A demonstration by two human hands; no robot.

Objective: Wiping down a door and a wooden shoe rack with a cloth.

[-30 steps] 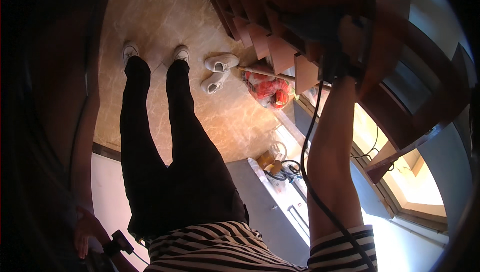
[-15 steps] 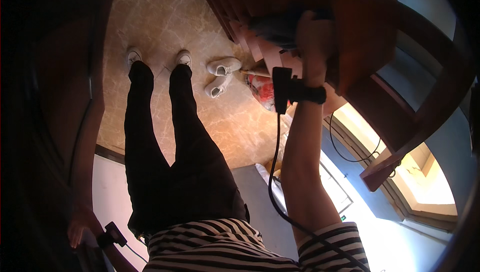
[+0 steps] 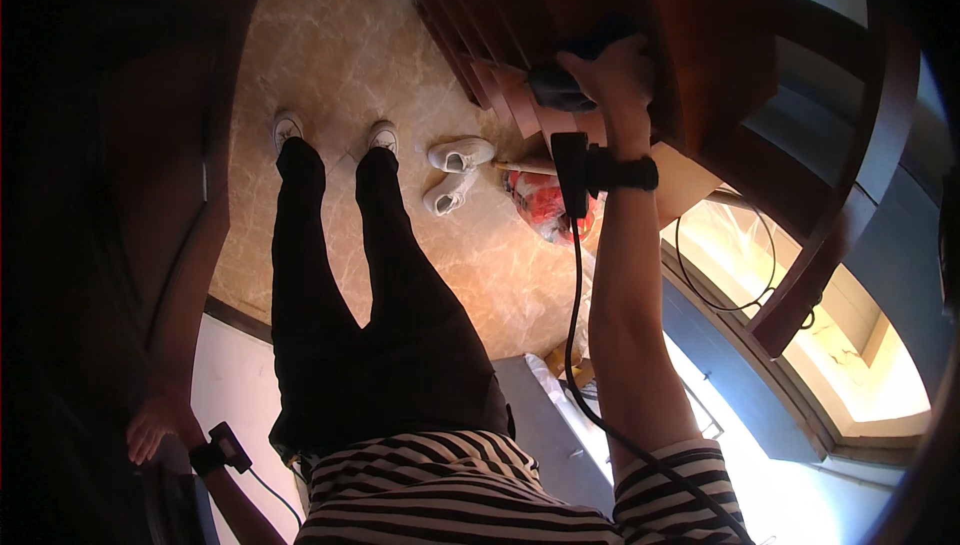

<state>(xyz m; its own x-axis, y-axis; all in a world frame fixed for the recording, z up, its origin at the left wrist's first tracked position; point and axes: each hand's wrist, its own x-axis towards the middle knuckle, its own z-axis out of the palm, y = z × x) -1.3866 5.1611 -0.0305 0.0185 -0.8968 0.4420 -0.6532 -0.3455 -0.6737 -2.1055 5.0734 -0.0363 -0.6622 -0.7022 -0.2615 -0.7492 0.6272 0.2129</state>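
Note:
At the upper right, my right hand [image 3: 618, 73] is closed over a dark, soft-looking bundle [image 3: 562, 90]. The bundle could be cloth; its exact kind does not show. It rests against a brown wooden unit [image 3: 700, 45] with stepped, layered edges, and my palm and fingers hide part of it. Low on the left, my left hand [image 3: 152, 429] is empty, its fingers stretched out beside a dark wooden edge.
White shoes [image 3: 460, 155] stand on the marbled floor [image 3: 330, 55], next to a red-and-white bag [image 3: 540, 207]. A curved wooden rail [image 3: 850, 210] crosses the right side, near a thin looped cable [image 3: 690, 265]. A black cable [image 3: 575, 325] trails from my right wrist device.
My right hand and the dark bundle have shifted slightly down over the wood, and the blur on the hand is gone. The whole view has also shifted a little. My left hand remains outstretched.

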